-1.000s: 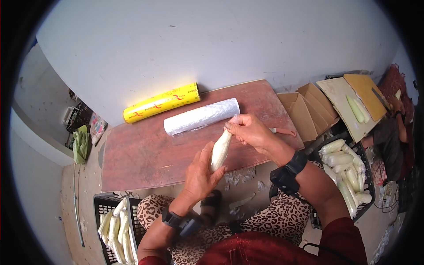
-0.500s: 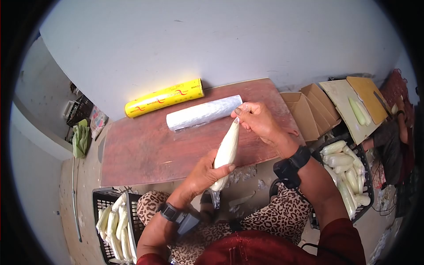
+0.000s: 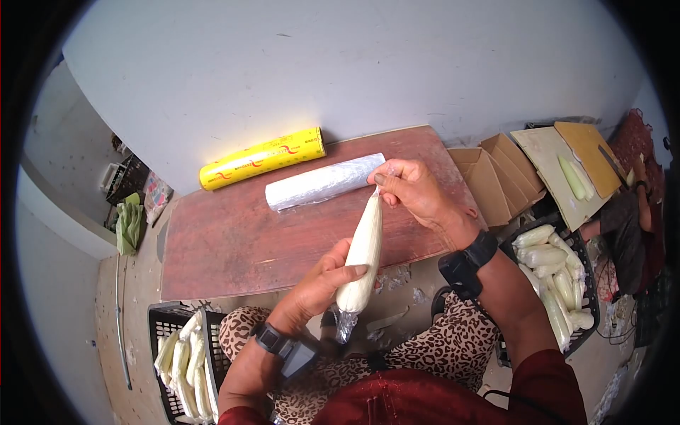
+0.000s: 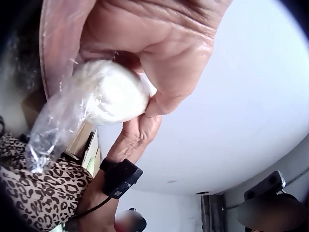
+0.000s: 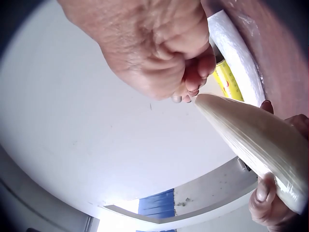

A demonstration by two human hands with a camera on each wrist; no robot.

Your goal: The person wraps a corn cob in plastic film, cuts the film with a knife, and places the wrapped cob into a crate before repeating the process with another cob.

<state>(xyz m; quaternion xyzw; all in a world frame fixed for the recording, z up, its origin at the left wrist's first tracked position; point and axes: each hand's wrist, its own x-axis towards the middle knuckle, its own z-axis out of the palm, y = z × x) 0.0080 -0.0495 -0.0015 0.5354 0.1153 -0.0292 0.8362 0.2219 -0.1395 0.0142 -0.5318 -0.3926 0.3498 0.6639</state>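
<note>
A pale ear of corn in its husk (image 3: pixel 363 258), wrapped in clear plastic film, slants up between both hands over the table's near edge. My left hand (image 3: pixel 322 283) grips its thick lower part, the thumb across the front. My right hand (image 3: pixel 414 195) pinches the film at its narrow tip. Loose film (image 4: pixel 50 130) hangs bunched from the thick end in the left wrist view. On the red-brown table (image 3: pixel 219 244) lies a roll of cling film (image 3: pixel 322 183), just beyond my right hand. A yellow printed roll (image 3: pixel 262 157) lies behind it.
Black crates of wrapped corn stand at both sides: the left crate (image 3: pixel 216 340) and the right crate (image 3: pixel 595 283). An open cardboard box (image 3: pixel 492 177) sits right of the table, near boards (image 3: pixel 549 159) bearing two pale ears. Another person's arm (image 3: pixel 643 195) shows far right.
The ear swung more into view, its thick end now showing below my left hand with film hanging. My right hand moved slightly up and stays at the tip.
</note>
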